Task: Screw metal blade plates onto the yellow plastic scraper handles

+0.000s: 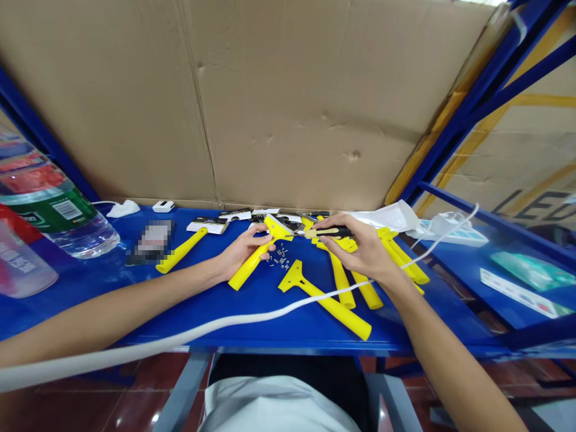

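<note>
My left hand (238, 254) is closed around the neck of a yellow scraper (247, 268), whose head points up and away from me. My right hand (363, 245) grips a screwdriver (327, 233) with a black and cream handle. Its shaft points left, and the tip lies close to the scraper head; whether they touch I cannot tell. Small screws and nuts (282, 258) lie loose on the blue table just below. Another yellow scraper (330, 303) rests nearer to me. Several more scrapers (344, 285) are heaped under and beyond my right hand.
A yellow handle (182, 251) and a phone-like flat item (153, 240) lie left. Black-and-white packets (207, 225) line the cardboard wall (288, 108). A large bottle (67, 204) stands far left. A white cable (252, 317) crosses in front; a power strip (454, 233) sits right.
</note>
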Demonstrator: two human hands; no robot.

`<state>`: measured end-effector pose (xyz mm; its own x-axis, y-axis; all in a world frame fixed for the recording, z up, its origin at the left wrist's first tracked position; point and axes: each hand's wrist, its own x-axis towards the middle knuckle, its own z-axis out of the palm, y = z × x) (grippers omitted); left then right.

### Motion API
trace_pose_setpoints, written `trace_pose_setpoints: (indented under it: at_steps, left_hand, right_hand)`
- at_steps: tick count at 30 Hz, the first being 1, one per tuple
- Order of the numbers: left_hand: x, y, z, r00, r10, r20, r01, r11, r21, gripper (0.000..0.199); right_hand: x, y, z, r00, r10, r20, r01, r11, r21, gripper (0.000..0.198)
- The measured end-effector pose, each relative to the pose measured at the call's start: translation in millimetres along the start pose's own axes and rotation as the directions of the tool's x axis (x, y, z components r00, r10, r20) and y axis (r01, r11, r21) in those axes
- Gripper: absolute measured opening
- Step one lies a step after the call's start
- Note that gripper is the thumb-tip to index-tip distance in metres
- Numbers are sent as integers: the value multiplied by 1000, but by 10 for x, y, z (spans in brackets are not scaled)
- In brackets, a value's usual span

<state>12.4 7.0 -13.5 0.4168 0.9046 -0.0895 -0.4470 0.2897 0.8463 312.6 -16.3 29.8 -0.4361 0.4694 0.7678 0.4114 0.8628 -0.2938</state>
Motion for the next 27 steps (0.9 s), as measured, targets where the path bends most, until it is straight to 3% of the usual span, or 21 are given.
trace_pose_setpoints:
  at_steps: [10,17,22,27]
  left_hand:
    - [-7,1,-7,1000,-18,-2,18,1000,-20,41]
    - [52,-54,-114,1000,16,-12,-16,999,-36,40]
    - [50,-61,-137,999,24,22,-23,1000,-9,39]
    - [43,-51,-140,1000,18,4,-18,1000,5,41]
  right_hand:
    - [-12,168,-2,998,-49,-49,37,976,-212,12]
    - [0,109,-22,999,18,36,-15,997,-82,18]
    - [-28,165,4,999,22,-25,-25,987,-161,16]
    - [-40,233,28,997,62,35,-56,984,-171,17]
